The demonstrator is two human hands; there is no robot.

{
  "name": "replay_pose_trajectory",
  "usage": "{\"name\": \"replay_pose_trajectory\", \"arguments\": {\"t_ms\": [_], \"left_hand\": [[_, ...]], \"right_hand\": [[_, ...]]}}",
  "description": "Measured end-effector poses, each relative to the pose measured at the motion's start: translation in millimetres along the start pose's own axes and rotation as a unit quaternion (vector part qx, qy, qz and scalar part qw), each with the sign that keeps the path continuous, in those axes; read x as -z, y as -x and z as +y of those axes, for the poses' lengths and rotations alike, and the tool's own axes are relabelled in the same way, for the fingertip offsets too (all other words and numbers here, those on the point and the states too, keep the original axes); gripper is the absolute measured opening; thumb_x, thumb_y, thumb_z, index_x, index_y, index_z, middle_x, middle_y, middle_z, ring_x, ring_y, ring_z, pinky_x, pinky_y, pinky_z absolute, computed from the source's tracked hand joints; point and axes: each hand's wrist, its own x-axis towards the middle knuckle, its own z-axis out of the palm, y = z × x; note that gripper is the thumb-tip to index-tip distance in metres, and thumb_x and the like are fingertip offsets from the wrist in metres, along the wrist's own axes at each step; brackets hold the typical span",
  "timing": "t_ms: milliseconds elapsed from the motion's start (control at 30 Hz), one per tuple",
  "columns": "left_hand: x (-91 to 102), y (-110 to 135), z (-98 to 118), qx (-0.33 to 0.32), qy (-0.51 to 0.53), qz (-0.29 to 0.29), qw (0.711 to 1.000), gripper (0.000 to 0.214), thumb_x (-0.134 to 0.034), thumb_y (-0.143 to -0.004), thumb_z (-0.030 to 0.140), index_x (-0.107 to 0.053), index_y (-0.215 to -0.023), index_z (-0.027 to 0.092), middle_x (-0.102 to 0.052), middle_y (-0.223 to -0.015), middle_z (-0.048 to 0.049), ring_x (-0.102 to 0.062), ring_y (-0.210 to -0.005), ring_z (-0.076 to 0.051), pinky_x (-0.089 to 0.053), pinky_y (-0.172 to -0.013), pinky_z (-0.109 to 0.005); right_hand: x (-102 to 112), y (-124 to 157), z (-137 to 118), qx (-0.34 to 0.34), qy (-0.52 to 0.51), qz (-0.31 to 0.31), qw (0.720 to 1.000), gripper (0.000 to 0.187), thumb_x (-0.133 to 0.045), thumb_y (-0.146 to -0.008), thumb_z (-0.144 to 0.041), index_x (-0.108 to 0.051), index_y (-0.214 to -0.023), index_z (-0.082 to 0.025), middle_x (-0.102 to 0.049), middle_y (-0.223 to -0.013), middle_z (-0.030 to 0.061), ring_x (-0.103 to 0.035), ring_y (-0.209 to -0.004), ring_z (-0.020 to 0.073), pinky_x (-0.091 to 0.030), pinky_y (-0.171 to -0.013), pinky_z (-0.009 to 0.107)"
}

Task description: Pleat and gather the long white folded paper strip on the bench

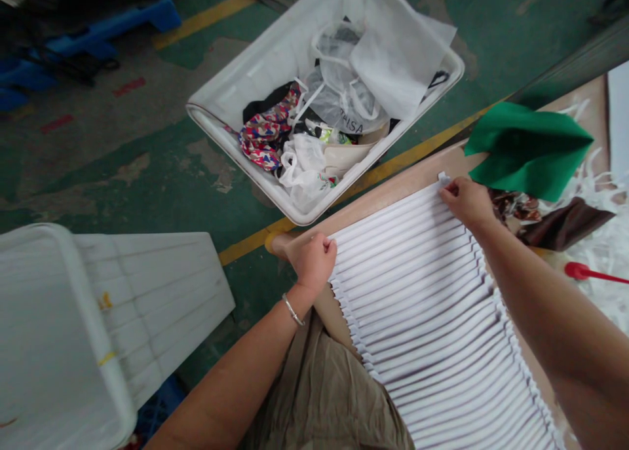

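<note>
A long stack of overlapping white folded strips (417, 293) lies in rows down the tan tabletop (388, 204), each strip's end stepped from its neighbour. My left hand (314, 261), a bracelet on its wrist, pinches the left end of the topmost white strip (388, 217) at the table's corner. At that strip's other end, my right hand (466, 201) has thumb and finger closed on it. A small white tab (443, 177) sticks up just beyond the right fingertips. Between both hands the strip lies straight along the far edge of the rows.
Beyond the table edge stands a white bin (230, 96) with plastic bags and patterned cloth. Another white bin (98, 345) is at left. Green cloth (531, 149), brown wrapping (565, 224), white scraps (604, 293) and a red-tipped item (577, 270) lie at right. A blue pallet (147, 21) is upper left.
</note>
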Motion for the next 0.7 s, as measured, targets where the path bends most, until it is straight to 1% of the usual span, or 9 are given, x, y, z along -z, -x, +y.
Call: {"name": "replay_pose_trajectory", "arguments": {"t_ms": [67,100,167,267,333,433,533,600,700], "left_hand": [[7.0,3.5,4.1,-0.012,-0.062,0.004,0.998,0.025,-0.055,-0.097,0.036,-0.065,-0.082,0.018,-0.074,-0.079,-0.0068,-0.068,-0.075,-0.023,-0.045,-0.07,-0.033],[9.9,6.8,6.8,-0.023,-0.088,0.012,0.996,0.024,-0.054,-0.097,0.036,-0.067,-0.087,0.018,-0.074,-0.084,-0.0082,-0.069,-0.079,-0.024,-0.047,-0.073,-0.034],[12.0,15.6,13.8,-0.088,-0.121,0.035,0.988,0.022,-0.051,-0.099,0.031,-0.068,-0.1,0.016,-0.075,-0.097,-0.0112,-0.07,-0.091,-0.027,-0.051,-0.081,-0.038],[3.4,29.0,26.1,-0.277,-0.13,0.053,0.951,0.032,-0.044,-0.102,0.02,-0.062,-0.128,0.014,-0.068,-0.135,-0.0144,-0.061,-0.127,-0.027,-0.048,-0.107,-0.04],[-7.2,33.8,32.4,-0.349,-0.132,0.044,0.927,0.043,-0.042,-0.101,0.015,-0.054,-0.142,0.015,-0.057,-0.152,-0.014,-0.051,-0.14,-0.026,-0.044,-0.116,-0.042],[-19.0,35.2,36.2,-0.361,-0.151,0.028,0.92,0.049,-0.041,-0.1,0.011,-0.049,-0.149,0.014,-0.053,-0.156,-0.0167,-0.051,-0.142,-0.027,-0.045,-0.116,-0.045],[-19.3,33.6,38.3,-0.358,-0.159,0.025,0.92,0.048,-0.041,-0.099,0.01,-0.051,-0.147,0.01,-0.055,-0.153,-0.0173,-0.054,-0.139,-0.028,-0.047,-0.115,-0.045],[-15.1,30.9,41.6,-0.348,-0.154,0.029,0.924,0.046,-0.042,-0.099,0.012,-0.052,-0.145,0.01,-0.06,-0.149,-0.0165,-0.057,-0.135,-0.029,-0.049,-0.112,-0.046],[-8.0,24.9,47.5,-0.338,-0.135,0.024,0.931,0.045,-0.046,-0.098,0.014,-0.053,-0.142,0.01,-0.064,-0.142,-0.0169,-0.061,-0.128,-0.032,-0.054,-0.106,-0.048]], "right_hand": [[3.6,8.2,-4.7,-0.003,0.03,0.02,0.999,0.028,-0.059,-0.091,-0.043,-0.067,-0.097,-0.017,-0.07,-0.09,0.0136,-0.063,-0.081,0.0271,-0.042,-0.07,0.034],[5.0,15.8,-8.9,0.021,0.047,0.04,0.998,0.03,-0.056,-0.094,-0.043,-0.067,-0.1,-0.016,-0.07,-0.095,0.0152,-0.063,-0.085,0.0283,-0.042,-0.072,0.035],[5.2,37.1,-21.1,0.137,0.065,0.076,0.986,0.033,-0.048,-0.1,-0.04,-0.068,-0.107,-0.015,-0.069,-0.107,0.0166,-0.062,-0.096,0.0293,-0.043,-0.079,0.037],[-4.0,74.8,-43.9,0.35,0.051,0.071,0.933,0.035,-0.042,-0.104,-0.034,-0.067,-0.124,-0.019,-0.066,-0.124,0.013,-0.057,-0.113,0.0272,-0.041,-0.093,0.039],[-15.0,94.3,-56.7,0.4,0.044,0.063,0.913,0.037,-0.045,-0.104,-0.032,-0.062,-0.135,-0.021,-0.063,-0.132,0.0127,-0.053,-0.121,0.0268,-0.038,-0.099,0.041],[-29.8,108.5,-68.4,0.371,0.043,0.057,0.926,0.041,-0.048,-0.103,-0.033,-0.06,-0.139,-0.02,-0.061,-0.136,0.015,-0.05,-0.126,0.0285,-0.038,-0.103,0.043],[-27.2,110.6,-75.2,0.337,0.024,0.016,0.941,0.04,-0.049,-0.102,-0.033,-0.062,-0.138,-0.019,-0.061,-0.138,0.0158,-0.053,-0.126,0.0287,-0.041,-0.104,0.043],[-7.9,107.9,-76.4,0.319,-0.014,-0.031,0.947,0.038,-0.05,-0.102,-0.033,-0.065,-0.134,-0.018,-0.064,-0.136,0.015,-0.059,-0.121,0.0271,-0.045,-0.103,0.042],[50.3,99.8,-60.7,0.314,-0.111,-0.062,0.941,0.036,-0.051,-0.103,-0.037,-0.069,-0.128,-0.018,-0.071,-0.124,0.0111,-0.066,-0.111,0.0226,-0.049,-0.1,0.037]]}}
